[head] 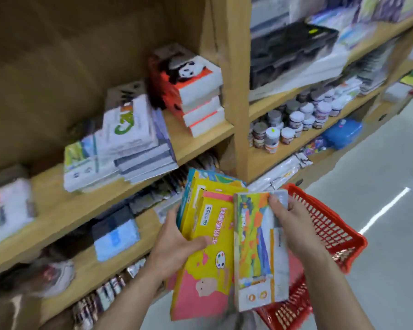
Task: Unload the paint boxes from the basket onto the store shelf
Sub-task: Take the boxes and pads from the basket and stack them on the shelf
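Shelf unit (pixel 239 67): wooden boards and uprights fill the left and top of the view; the picture is blurred there.
Floor (pixel 391 210): pale grey, at the right.
Basket (pixel 331 229): red plastic mesh, tilted, low right, behind and under the right forearm. How it is carried cannot be told.
Book stacks: a pile with panda covers (pixel 196 91) on the middle board, with a white pile to its left.
Yellow and pink paint box (pixel 210 258): long, held upright in front of the lower boards, out of the basket and not on any board.
Second yellow box (pixel 210 183): teal-sided, behind the first, its top end showing above it.
Landscape paint box (pixel 255 246): long, upright, touching the yellow and pink box on its right side and overlapping its edge.
Left hand (pixel 177 239): grips the two yellow boxes at their left edge, thumb laid across the front, fingers hidden behind.
Right hand (pixel 293 225): holds the top end of the landscape box, thumb on the front, fingers curled over the far edge.
Paint jars (pixel 296 120): white-lidded, crowded on the right bay's board.
Blue case (pixel 343 133): just right of the jars.
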